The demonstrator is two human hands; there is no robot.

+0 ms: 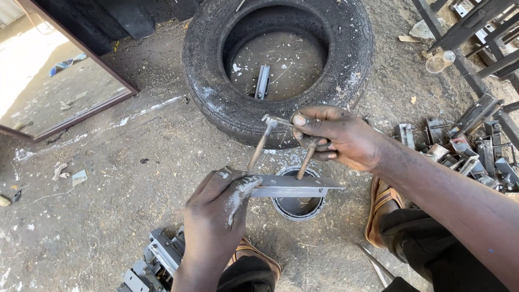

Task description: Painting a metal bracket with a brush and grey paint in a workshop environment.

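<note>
A worn car tyre (278,70) is lying on the dirt ahead, and a small paint tin (298,206) is sitting below the work. The left hand (219,216) is gripping a flat metal bracket (297,186) level over that tin. The right hand (338,136) is closed on a paint-coated brush (270,125) beside a threaded bolt (306,161) — likely risks: wet fingers slipping, the bracket tipping into the tin.
</note>
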